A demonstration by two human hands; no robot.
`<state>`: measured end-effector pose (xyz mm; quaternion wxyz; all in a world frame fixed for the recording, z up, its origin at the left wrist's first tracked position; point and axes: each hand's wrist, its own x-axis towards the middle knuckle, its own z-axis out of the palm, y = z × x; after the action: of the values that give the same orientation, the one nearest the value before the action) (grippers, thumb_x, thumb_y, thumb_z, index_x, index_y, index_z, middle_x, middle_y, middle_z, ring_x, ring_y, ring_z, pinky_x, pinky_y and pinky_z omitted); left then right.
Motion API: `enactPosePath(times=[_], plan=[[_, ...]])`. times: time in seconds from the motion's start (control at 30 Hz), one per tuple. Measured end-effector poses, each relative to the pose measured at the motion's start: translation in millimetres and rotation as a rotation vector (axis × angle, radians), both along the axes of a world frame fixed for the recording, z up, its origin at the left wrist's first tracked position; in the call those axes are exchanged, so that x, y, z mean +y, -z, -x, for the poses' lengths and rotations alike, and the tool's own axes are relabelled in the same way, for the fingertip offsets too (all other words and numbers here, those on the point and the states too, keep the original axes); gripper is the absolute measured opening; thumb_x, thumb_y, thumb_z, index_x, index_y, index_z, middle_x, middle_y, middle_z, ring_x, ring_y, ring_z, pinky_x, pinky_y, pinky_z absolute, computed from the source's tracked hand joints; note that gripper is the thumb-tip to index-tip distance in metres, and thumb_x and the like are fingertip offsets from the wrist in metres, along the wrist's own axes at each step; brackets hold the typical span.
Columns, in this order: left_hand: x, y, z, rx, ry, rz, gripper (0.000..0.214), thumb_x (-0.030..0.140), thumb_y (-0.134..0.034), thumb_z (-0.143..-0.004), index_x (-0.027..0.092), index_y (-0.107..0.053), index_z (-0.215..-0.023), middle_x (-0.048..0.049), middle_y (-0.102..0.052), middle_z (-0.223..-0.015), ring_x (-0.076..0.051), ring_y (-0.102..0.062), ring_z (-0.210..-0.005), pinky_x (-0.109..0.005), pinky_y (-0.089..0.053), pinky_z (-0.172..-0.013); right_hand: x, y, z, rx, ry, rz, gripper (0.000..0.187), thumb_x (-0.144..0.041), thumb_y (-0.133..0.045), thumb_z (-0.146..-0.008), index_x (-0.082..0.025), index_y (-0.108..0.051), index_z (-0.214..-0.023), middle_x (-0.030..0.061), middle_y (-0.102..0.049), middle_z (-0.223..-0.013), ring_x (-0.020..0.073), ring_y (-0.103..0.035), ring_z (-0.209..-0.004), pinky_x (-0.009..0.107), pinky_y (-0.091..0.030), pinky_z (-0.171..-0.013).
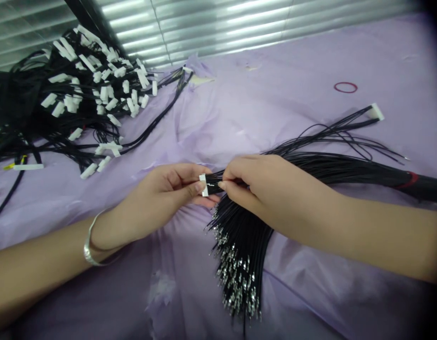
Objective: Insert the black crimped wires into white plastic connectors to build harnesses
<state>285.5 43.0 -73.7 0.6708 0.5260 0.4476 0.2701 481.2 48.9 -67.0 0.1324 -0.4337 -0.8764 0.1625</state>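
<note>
My left hand [168, 196] pinches a small white connector housing [204, 185] between thumb and fingers. Several black wires run from the housing toward my right hand [261, 182]. The right thumb and forefinger are closed on a black wire with a shiny metal terminal [211, 184] pointing at the housing; how far the terminal sits from it is hard to tell. Below the right hand, a thick bundle of black wires [252, 236] fans downward, its ends tipped with silver terminals. Another white connector [377, 112] sits on wires stretching to the upper right.
A large heap of black cables with white connectors [105, 94] lies at the far left. A red rubber band [345, 87] rests on the purple sheet [292, 85], and a red band [409, 180] wraps the wire bundle. Window blinds [211, 23] stand behind.
</note>
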Motion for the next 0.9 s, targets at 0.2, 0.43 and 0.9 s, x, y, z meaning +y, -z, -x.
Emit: enactPosePath(times=[0.2,0.43,0.9], plan=[[1.1,0.9,0.3,-0.014,0.013,0.01,0.015,0.017,-0.06,-0.088,0.013,-0.068,-0.1,-0.0055,-0.073,-0.097,-0.014,-0.07,-0.084,-0.024,-0.058,-0.08,-1.5,0.6,3.9,0.008,-0.012,-0.022,0.013,-0.012,-0.056,-0.084,-0.016,-0.065,-0.075,-0.0005,-0.063,-0.069,0.0124,-0.057,-0.063,0.026,-0.039,-0.059],[2.9,2.0,1.3,-0.021,0.008,0.023,0.011,0.017,-0.062,-0.086,0.014,-0.07,-0.094,-0.0026,-0.073,-0.09,-0.014,-0.07,-0.08,-0.023,-0.059,-0.077,-1.2,13.3,2.7,0.006,-0.119,-0.339,0.011,-0.012,-0.053,-0.087,-0.013,-0.062,-0.08,0.005,-0.061,-0.077,0.0213,-0.06,-0.074,0.033,-0.045,-0.067],[1.8,1.3,1.2,-0.061,-0.003,0.012,0.01,0.015,-0.063,-0.085,0.012,-0.071,-0.091,-0.0049,-0.073,-0.086,-0.014,-0.07,-0.078,-0.021,-0.058,-0.073,-5.5,9.3,5.8,-0.012,-0.06,-0.203,0.015,-0.015,-0.048,-0.089,-0.012,-0.062,-0.083,0.0053,-0.062,-0.08,0.0213,-0.059,-0.076,0.033,-0.044,-0.068]])
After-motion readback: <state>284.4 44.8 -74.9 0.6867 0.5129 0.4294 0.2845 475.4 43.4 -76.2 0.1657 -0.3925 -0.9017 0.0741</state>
